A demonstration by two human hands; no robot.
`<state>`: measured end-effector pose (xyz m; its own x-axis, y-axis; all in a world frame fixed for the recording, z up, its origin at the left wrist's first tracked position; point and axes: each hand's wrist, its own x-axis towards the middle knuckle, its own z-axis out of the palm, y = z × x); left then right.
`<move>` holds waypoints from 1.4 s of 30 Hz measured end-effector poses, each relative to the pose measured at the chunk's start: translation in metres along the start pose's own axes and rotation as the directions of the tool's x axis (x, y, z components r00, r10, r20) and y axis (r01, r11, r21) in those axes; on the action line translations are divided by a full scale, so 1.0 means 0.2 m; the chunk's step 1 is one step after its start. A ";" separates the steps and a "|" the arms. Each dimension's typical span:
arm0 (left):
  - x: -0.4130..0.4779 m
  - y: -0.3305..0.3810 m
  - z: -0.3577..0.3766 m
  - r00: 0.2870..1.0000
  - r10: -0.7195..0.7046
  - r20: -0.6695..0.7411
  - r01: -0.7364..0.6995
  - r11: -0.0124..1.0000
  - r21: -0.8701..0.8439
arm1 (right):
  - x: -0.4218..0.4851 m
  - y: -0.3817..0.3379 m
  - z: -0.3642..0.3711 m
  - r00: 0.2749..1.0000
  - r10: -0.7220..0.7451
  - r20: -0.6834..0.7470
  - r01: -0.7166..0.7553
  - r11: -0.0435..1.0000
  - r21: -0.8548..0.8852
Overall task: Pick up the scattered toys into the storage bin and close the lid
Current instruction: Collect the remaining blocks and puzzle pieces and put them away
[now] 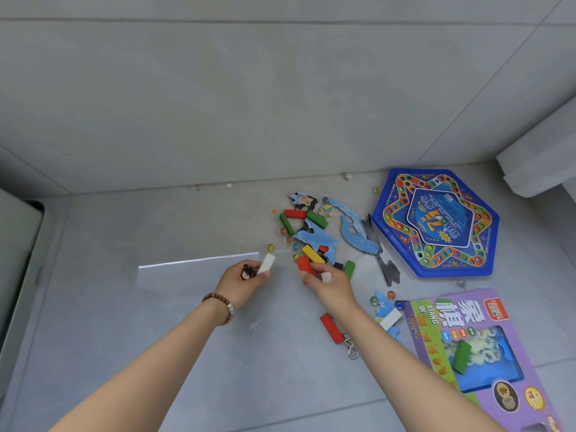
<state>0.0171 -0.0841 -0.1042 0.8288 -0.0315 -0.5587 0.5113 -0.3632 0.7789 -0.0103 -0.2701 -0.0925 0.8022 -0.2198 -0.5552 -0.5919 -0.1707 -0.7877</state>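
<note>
Scattered toys lie on the grey floor: coloured wooden blocks [313,253], blue puzzle pieces [353,233] and marbles [270,247]. My left hand [241,280] grips a white block [266,263] and a small red-and-black figure [247,273]. My right hand [328,283] holds a red block [304,265] and a small white piece [326,277]. A clear storage bin [199,260] lies under my hands; only its near-transparent rim shows. A red block [332,327] lies below my right wrist.
A blue hexagonal game box [436,222] sits at the right. A purple chess box [473,353] with a green block [461,357] on it lies at the lower right. A die [347,176] rests by the wall. A metal clip [350,347] lies near my right forearm.
</note>
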 end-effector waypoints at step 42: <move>-0.64 0.55 -0.97 0.987 -0.035 -0.159 -0.007 0.966 -0.257 | -0.45 -1.10 0.36 0.927 -0.277 0.254 0.265 0.961 0.083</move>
<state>0.0114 0.0615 0.1075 0.8358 0.1301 -0.5334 0.5469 -0.1118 0.8297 0.0535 -0.1426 0.1121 0.9274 0.0873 -0.3637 -0.3498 -0.1424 -0.9259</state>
